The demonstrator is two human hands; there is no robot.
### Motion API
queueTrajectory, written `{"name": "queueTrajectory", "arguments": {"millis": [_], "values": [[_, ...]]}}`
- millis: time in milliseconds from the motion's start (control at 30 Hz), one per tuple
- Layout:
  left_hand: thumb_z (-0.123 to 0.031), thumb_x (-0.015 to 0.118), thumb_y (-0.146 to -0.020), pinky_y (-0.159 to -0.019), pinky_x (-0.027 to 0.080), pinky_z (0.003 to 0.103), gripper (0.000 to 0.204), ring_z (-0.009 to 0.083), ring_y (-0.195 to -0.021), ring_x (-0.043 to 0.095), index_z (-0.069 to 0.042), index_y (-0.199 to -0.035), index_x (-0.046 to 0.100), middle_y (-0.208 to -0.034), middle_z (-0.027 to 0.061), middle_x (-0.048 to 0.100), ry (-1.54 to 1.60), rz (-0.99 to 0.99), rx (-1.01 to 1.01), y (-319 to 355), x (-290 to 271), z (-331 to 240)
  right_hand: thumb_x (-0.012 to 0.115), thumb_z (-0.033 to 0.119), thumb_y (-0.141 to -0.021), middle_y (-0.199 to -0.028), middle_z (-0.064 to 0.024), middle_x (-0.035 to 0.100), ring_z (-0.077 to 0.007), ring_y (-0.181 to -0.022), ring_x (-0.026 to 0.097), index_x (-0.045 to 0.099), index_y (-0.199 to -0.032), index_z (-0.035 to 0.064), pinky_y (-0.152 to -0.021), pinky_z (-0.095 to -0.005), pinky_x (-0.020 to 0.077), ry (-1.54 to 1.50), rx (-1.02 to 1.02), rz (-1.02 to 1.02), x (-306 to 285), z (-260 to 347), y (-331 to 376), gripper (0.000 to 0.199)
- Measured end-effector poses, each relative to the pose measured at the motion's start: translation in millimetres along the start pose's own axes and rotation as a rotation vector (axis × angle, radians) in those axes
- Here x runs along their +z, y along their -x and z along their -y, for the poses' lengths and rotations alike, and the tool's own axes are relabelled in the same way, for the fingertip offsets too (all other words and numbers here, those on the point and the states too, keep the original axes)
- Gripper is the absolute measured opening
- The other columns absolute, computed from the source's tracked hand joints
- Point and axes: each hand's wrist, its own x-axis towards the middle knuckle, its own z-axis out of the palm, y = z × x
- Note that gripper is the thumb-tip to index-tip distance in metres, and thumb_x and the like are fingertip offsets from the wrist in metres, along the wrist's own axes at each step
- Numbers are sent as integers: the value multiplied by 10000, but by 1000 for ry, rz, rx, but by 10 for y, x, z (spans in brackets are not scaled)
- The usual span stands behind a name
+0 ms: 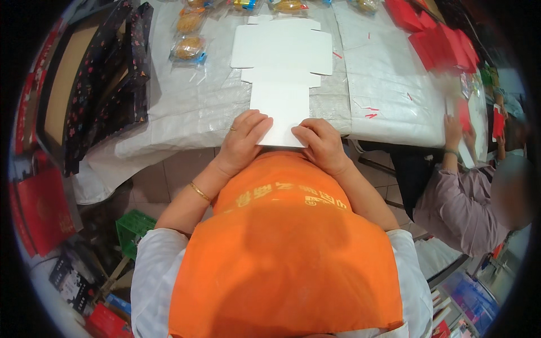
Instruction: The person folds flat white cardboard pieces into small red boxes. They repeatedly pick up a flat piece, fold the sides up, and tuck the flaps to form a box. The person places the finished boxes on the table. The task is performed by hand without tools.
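A flat, unfolded white cardboard box blank lies on the covered table, its narrow panel reaching the near edge in front of my orange apron. My left hand grips the left side of that panel, fingers curled over the top. On the panel's other side, my right hand pinches it between thumb and bent fingers. The fingers' undersides are hidden. Past the blank's far left lies a wrapped golden-brown pastry in clear plastic, with several similar packs along the far side.
Black floral-patterned boxes stand at the left. Red boxes or packets are piled at the far right, and small red strips lie on the white table cover. At right, a co-worker handles something. A green crate sits low at left.
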Motion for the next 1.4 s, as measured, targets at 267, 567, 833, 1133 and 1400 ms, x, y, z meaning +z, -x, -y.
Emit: {"name": "queueTrajectory", "arguments": {"millis": [267, 567, 833, 1133, 1400], "values": [[-13, 690, -766, -780, 499, 378, 300, 269, -938, 620, -10, -1064, 656, -1020, 74, 614, -74, 139, 89, 45, 73, 77, 733, 112, -729, -932, -28, 634, -218, -760, 616, 661, -958, 124, -624, -346, 471, 116, -62, 122, -58, 40, 73, 240], [-40, 671, -750, -743, 531, 352, 174, 237, -804, 632, -37, -922, 642, -850, 62, 590, 22, 123, 229, -16, -48, 29, 704, 135, -730, -880, -18, 588, -217, -777, 579, 611, -877, 118, -674, -347, 459, 67, -131, 194, -83, -20, 41, 174], [-23, 746, -741, -675, 551, 355, 188, 253, -792, 656, -40, -922, 699, -871, 73, 659, 66, 182, 35, -66, -97, -9, 751, 93, -770, -845, -64, 611, -278, -801, 603, 629, -848, 78, -715, -383, 509, -102, 143, 214, -95, 22, 21, 145], [-56, 782, -796, -683, 529, 371, 115, 277, -778, 641, -54, -876, 699, -834, 85, 665, 116, 207, -218, -184, -76, -84, 735, 91, -834, -888, -103, 634, -327, -902, 615, 660, -905, 57, -773, -428, 524, -136, 389, 380, -203, 47, -222, 109], [-61, 740, -845, -674, 501, 397, 106, 317, -768, 624, -37, -901, 653, -828, 115, 637, 192, 301, -427, -379, -146, -51, 720, 60, -851, -873, -124, 646, -339, -877, 622, 675, -916, 47, -780, -415, 521, -150, 436, 451, -260, -87, -421, 81]]}}
